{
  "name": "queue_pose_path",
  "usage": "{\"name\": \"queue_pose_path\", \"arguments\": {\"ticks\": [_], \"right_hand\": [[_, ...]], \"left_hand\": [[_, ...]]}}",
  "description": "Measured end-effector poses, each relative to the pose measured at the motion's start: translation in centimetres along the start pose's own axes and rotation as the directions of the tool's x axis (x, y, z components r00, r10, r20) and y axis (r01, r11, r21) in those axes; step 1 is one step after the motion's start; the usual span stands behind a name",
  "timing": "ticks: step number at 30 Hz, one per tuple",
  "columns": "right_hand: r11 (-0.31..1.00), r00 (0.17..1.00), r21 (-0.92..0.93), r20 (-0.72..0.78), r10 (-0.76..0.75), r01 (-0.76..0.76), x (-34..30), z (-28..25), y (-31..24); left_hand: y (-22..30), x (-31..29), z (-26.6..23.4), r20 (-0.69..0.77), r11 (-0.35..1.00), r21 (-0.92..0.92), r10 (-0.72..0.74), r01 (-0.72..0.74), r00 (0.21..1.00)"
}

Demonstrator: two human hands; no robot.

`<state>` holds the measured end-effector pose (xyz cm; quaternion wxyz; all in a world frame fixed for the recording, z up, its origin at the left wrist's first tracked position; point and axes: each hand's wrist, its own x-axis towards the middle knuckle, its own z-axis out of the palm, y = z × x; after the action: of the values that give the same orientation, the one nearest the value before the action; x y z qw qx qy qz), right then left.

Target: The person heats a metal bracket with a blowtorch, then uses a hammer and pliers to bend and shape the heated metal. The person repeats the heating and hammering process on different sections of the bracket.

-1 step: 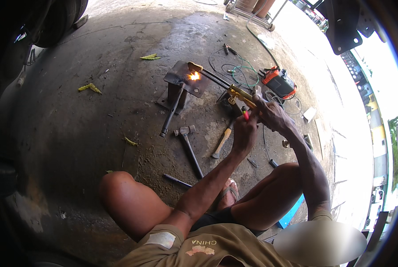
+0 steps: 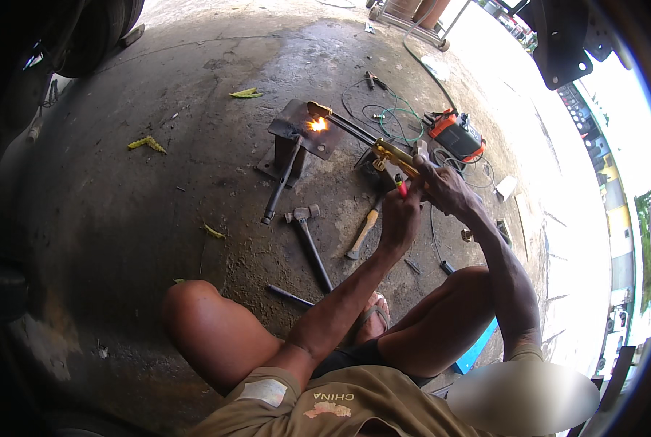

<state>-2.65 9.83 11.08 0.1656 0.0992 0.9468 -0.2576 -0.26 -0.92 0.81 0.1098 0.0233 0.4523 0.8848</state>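
My right hand (image 2: 449, 192) is wrapped round the rear of a brass gas torch (image 2: 395, 155). Its long twin tubes reach forward to the left, and an orange flame (image 2: 317, 124) burns below the torch head. Closed beside it, my left hand (image 2: 402, 218) grips a small red lighter (image 2: 401, 187) close to the torch handle; the two hands overlap or nearly touch. The flame shows over a steel plate (image 2: 327, 140) on a short metal stand. A dark metal rod (image 2: 278, 191) leans from the plate toward me.
A hammer (image 2: 311, 244), a wooden-handled tool (image 2: 364, 231) and a metal bar (image 2: 289, 295) lie on the concrete before my legs. An orange and black machine (image 2: 456, 135) stands right, beside a green cable (image 2: 402, 109). Leaves (image 2: 147, 145) lie left; a wheeled cart (image 2: 413, 18) stands far back.
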Motion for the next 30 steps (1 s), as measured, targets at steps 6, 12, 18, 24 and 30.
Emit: {"name": "queue_pose_path", "arguments": {"ticks": [6, 12, 18, 24, 30], "right_hand": [[1.000, 1.000, -0.029, -0.009, -0.006, 0.006, 0.5, -0.5, -0.3], [0.998, 0.999, -0.045, -0.003, 0.032, -0.032, 1.1, -0.5, 0.8], [1.000, 1.000, -0.019, -0.016, 0.013, -0.014, 1.0, -0.3, 0.8], [1.000, 1.000, -0.013, -0.009, -0.003, 0.003, 0.2, -0.4, -0.2], [0.999, 1.000, -0.030, -0.011, 0.013, -0.013, 1.0, -0.5, 1.3]], "left_hand": [[0.8, 0.3, 0.6, -0.033, 0.996, -0.059, 0.067, -0.069, 0.997], [0.5, 0.3, -0.1, 0.036, 1.000, 0.017, -0.007, 0.006, 0.999], [0.6, 0.0, 0.4, -0.028, 0.999, 0.012, 0.045, -0.045, 0.999], [1.3, -0.4, 0.4, -0.028, 0.999, 0.005, 0.051, -0.051, 0.998], [0.7, -0.3, 1.0, -0.050, 0.995, -0.001, 0.096, -0.096, 0.994]]}}
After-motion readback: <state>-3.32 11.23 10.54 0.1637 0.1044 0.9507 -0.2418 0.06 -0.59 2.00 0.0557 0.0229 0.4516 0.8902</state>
